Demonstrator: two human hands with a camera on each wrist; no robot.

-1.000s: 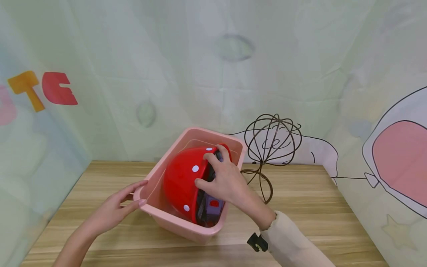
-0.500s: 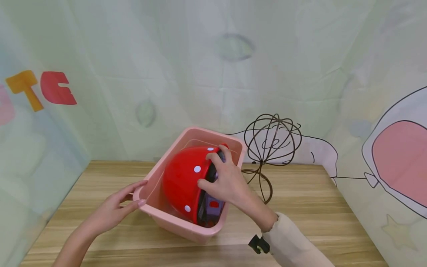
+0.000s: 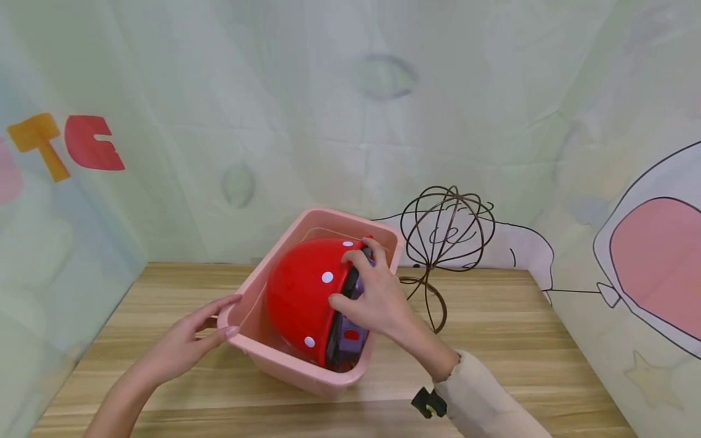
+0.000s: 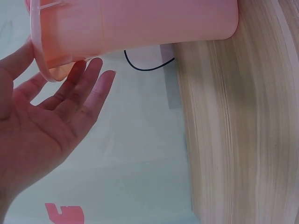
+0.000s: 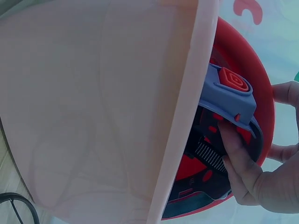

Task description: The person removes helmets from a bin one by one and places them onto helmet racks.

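Right hand [image 3: 378, 298] pinches the edge of the glossy red, white-dotted hard-shell helmet [image 3: 301, 292], inside the pink plastic bin [image 3: 290, 371], lower centre; left hand [image 3: 183, 347] pinches the bin's rim. Probably light, stiff, slippery: grasp the edge.

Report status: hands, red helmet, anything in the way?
Left hand grips pink bin rim. Right hand grips red helmet edge. Helmet on its side, in bin. Wire stand beside bin, not over opening.

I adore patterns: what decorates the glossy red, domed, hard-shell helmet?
White round dots on the helmet; the head view shows them best.
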